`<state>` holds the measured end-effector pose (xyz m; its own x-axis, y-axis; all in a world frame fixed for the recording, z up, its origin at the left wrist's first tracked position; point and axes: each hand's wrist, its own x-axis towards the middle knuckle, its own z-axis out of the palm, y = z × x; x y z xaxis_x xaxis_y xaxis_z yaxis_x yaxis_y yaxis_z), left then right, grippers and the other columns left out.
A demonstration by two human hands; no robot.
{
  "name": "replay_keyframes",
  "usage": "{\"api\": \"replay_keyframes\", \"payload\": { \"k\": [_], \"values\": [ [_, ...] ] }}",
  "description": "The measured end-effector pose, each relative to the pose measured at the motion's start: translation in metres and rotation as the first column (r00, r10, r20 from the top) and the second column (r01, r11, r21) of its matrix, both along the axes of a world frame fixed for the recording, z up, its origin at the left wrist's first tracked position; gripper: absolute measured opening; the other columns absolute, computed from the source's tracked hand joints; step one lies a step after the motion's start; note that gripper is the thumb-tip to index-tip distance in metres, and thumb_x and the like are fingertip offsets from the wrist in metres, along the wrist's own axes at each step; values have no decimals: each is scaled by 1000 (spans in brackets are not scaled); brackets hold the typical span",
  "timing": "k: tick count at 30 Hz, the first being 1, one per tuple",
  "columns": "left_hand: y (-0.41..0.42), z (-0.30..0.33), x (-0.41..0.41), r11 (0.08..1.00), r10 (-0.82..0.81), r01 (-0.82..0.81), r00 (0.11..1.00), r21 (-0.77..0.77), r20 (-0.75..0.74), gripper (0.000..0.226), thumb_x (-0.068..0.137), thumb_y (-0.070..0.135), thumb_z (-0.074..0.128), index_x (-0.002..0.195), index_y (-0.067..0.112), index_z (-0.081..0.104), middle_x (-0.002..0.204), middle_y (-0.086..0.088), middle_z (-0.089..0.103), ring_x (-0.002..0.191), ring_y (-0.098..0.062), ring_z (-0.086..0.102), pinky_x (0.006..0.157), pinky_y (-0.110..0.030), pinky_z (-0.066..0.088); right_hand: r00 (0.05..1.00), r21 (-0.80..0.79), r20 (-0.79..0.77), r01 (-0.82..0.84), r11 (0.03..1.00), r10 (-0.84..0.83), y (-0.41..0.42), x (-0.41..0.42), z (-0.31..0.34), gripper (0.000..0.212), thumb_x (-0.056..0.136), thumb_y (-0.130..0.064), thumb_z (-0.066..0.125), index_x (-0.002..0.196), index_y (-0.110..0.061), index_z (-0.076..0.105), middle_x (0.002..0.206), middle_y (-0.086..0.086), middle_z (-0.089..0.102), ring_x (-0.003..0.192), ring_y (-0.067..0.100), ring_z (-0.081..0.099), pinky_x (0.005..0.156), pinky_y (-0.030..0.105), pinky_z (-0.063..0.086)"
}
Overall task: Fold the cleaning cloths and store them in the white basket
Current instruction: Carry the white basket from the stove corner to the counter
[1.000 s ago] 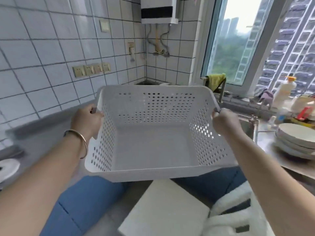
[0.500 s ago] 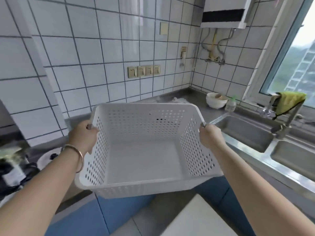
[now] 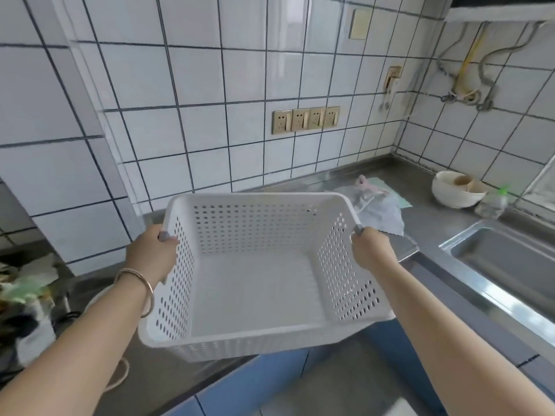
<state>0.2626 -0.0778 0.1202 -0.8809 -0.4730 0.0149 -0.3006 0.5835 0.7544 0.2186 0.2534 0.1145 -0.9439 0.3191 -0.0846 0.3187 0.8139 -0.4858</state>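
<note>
I hold an empty white perforated basket (image 3: 258, 343) in the air over the steel counter's front edge. My left hand (image 3: 151, 253) grips its left rim, and my right hand (image 3: 371, 247) grips its right rim. Behind the basket's far right corner, a loose pile of cleaning cloths (image 3: 378, 202) lies unfolded on the counter: grey on top, pale green beneath, with a bit of pink showing. The basket hides the pile's left part.
A white bowl (image 3: 453, 192) and a small bottle (image 3: 492, 202) stand near the back right corner. A steel sink (image 3: 507, 259) is at the right. Cluttered items and a white plate (image 3: 96, 298) sit at the left. Blue cabinet fronts (image 3: 270, 376) run below the counter.
My view has swung left from the window toward the tiled wall. The basket stays held in both hands and has come over the counter. The cloth pile has come into sight.
</note>
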Motion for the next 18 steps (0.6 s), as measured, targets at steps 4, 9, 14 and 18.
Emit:
{"api": "replay_keyframes", "payload": {
  "k": [4,9,14,18],
  "values": [
    [-13,-7,-35,1000,-8,8,1000,10,4,15,93,17,42,95,7,53,71,-8,54,55,-22,50,41,-26,38,1000,-1,-5,-3,1000,3,-19,-36,-5,31,99,-12,31,119,0,51,116,22,59,104,35,55,77,33,43],
    [-35,-17,-84,1000,-24,24,999,5,29,13,92,14,42,94,8,54,82,-13,58,56,-19,49,37,-27,40,1000,6,23,-2,1000,1,-40,-81,-11,30,98,-9,32,117,0,53,114,23,59,105,37,55,76,33,43],
    [-54,-32,-133,998,8,-12,998,54,67,12,90,15,42,93,11,53,84,-13,59,59,-26,54,43,-26,37,997,-18,70,-31,999,32,-55,-143,-20,32,97,-9,31,120,-5,52,98,15,56,98,33,57,81,34,45],
    [-69,-42,-164,997,63,-66,993,29,99,17,90,14,43,73,13,45,69,-8,54,56,-30,56,42,-25,43,992,-33,82,-96,995,99,-70,-194,-27,33,96,-10,32,119,-7,55,108,20,60,104,35,58,84,37,49]
  ]
}}
